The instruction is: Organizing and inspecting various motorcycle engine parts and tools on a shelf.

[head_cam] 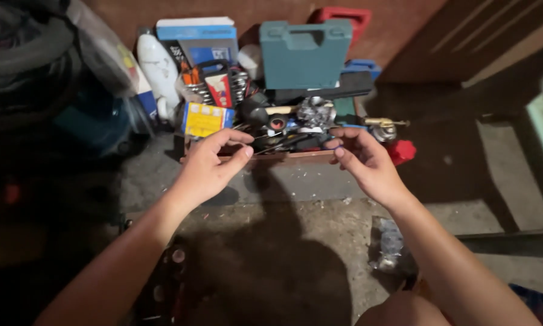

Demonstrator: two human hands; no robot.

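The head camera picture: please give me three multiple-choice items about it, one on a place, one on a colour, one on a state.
1. Where does the teal plastic carry case stand?
A. behind the cluttered wooden tool tray
B. under the left hand
C. on the person's knee

2. What colour is the small flat box at the tray's left end?
A. green
B. yellow
C. white

3. How are the left hand and right hand placed?
A. flat on the floor
B. clasped together
C. apart, fingers pinched, over the tray's front edge

Answers: 1 A, the case rises at the tray's far side. 2 B, its face is yellow. 3 C, a gap separates them.
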